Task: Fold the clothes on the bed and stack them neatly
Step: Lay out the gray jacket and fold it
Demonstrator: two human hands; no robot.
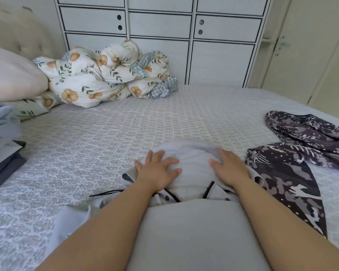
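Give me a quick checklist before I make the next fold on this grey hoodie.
1. Left hand flat on the grey hoodie: ok.
2. Right hand flat on it: ok.
3. Bed bare ahead for folding: ok.
4. Black drawstring tucked in: not ok, trails left.
5. Patterned garment apart from hoodie: not ok, it touches the right edge.
6. Folded stack square: cannot tell, cropped.
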